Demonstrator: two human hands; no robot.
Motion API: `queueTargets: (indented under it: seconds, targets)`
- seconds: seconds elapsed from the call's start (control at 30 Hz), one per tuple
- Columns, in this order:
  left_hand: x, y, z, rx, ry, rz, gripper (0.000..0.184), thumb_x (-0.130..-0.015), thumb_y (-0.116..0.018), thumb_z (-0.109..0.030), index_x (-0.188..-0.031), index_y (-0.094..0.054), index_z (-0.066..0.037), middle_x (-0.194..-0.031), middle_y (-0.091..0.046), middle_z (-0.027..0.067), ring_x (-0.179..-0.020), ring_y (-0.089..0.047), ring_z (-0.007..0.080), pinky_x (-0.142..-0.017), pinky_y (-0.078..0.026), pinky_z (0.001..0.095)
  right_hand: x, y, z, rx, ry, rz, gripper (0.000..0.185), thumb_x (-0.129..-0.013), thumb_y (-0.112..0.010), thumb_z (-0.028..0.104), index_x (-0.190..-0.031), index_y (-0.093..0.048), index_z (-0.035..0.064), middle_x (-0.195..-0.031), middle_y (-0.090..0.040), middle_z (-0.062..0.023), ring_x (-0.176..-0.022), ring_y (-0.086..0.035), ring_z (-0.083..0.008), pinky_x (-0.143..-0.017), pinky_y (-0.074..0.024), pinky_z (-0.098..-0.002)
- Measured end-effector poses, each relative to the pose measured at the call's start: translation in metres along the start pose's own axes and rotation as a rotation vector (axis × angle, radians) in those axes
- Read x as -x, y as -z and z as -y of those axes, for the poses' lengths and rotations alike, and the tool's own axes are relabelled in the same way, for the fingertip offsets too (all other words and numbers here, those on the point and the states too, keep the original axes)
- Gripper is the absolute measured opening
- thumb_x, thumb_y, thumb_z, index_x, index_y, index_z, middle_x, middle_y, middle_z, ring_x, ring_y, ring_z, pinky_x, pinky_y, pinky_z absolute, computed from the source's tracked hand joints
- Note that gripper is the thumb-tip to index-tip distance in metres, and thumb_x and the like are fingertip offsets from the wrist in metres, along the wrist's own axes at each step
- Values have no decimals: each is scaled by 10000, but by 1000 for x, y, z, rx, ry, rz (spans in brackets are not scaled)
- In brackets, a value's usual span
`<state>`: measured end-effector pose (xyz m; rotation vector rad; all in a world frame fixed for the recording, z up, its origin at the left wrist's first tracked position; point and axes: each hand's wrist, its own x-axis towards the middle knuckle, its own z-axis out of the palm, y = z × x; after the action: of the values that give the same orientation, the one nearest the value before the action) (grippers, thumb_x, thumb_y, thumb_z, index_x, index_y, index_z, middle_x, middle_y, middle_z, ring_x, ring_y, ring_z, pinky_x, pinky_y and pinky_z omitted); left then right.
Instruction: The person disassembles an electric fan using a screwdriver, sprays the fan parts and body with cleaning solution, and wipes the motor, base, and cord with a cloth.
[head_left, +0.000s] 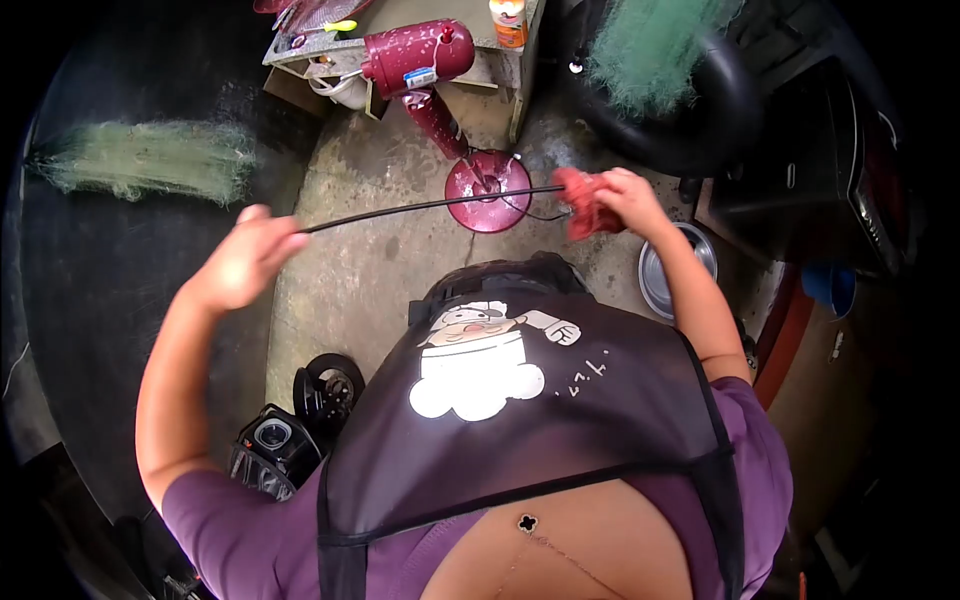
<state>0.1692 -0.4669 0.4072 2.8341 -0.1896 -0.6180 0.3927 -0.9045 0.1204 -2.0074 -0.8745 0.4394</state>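
Note:
A thin black cable (pixel 400 208) is stretched between my hands, above a dark red round base (pixel 488 190). My left hand (pixel 250 258), slightly blurred, is closed on the cable's left end. On the right, my right hand (pixel 630 200) grips a red cloth (pixel 584 203) that is wrapped around the cable. More cable loops below the cloth, toward the base. From the base a dark red stand (pixel 435 122) rises to a dark red motor housing (pixel 420 55) with whitish spots and a blue-white label.
A worn table (pixel 512 80) with an orange-white bottle (pixel 509 22) stands ahead. Green netting hangs at left (pixel 150 158) and right, the latter above a black tire (pixel 725 110). A metal basin (pixel 660 272) lies right. Black speakers or devices (pixel 273 440) sit lower left.

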Motion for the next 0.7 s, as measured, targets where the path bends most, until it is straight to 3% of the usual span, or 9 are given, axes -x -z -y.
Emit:
queueTargets:
  seconds: [0.07,0.13,0.2,0.33,0.47,0.53,0.6,0.67,0.7]
  targets:
    - [48,6,36,-41,221,-21,271,-1021,-518,-253,-826,-526,-66,-705,-471,130,-776,-426,291,-805,-372,399,10,12,-49,-27,-62,-34,233,-898,-662,196,-1058,-701,32,-939,-649,-113,-903,-624,-238,-846,-484,-337]
    - [96,10,65,73,420,-173,300,-1019,-511,-250,-805,-507,-40,-684,-460,118,-721,-439,263,-721,-379,393,20,22,-96,-19,-153,-132,249,-922,-642,205,-1099,-697,39,-978,-662,-118,-934,-631,-243,-871,-482,-334]
    - [140,20,96,46,499,-236,327,-1014,-512,-255,-784,-494,-23,-657,-438,94,-654,-428,228,-642,-368,386,28,27,-117,-420,-268,-219,264,-947,-622,203,-1133,-691,29,-1021,-692,-106,-957,-647,-222,-892,-484,-323]
    - [207,14,131,56,676,-334,339,-1019,-522,-255,-790,-484,-7,-659,-371,25,-631,-362,140,-588,-328,341,35,33,-166,2,-223,-245,279,-972,-597,196,-1164,-678,10,-1063,-713,-85,-985,-658,-185,-917,-484,-307]
    - [311,8,178,142,902,-513,324,-1028,-541,-230,-799,-459,-15,-701,-318,-25,-663,-302,81,-573,-286,283,34,30,-187,-382,-349,-403,270,-981,-579,177,-1162,-679,4,-1051,-723,-62,-973,-655,-154,-917,-482,-296]
    - [344,6,186,144,954,-515,312,-1029,-540,-241,-830,-498,-4,-696,-352,-9,-662,-318,91,-579,-304,287,25,24,-176,-172,-261,-347,271,-988,-563,164,-1171,-677,0,-1048,-721,-51,-957,-648,-138,-910,-481,-293]
    - [366,5,189,143,1017,-519,308,-1030,-539,-252,-861,-537,6,-691,-386,7,-661,-334,101,-585,-322,291,9,9,-171,-241,-277,-352,275,-1004,-534,156,-1175,-677,-5,-1075,-711,-43,-971,-636,-129,-914,-477,-289]
    - [384,4,185,-377,965,-578,307,-1024,-552,-291,-1014,-622,7,-753,-544,80,-706,-449,171,-674,-408,333,-8,-9,-173,-550,-342,-454,307,-1028,-526,182,-1252,-634,3,-1137,-684,-49,-1034,-621,-126,-931,-479,-285]
    - [378,17,170,-311,1123,-548,363,-1023,-546,-346,-1152,-640,-20,-915,-642,169,-857,-555,276,-848,-438,409,-14,-13,-171,-786,-386,-559,305,-1028,-530,197,-1254,-632,19,-1159,-675,-41,-1038,-620,-147,-934,-477,-298]
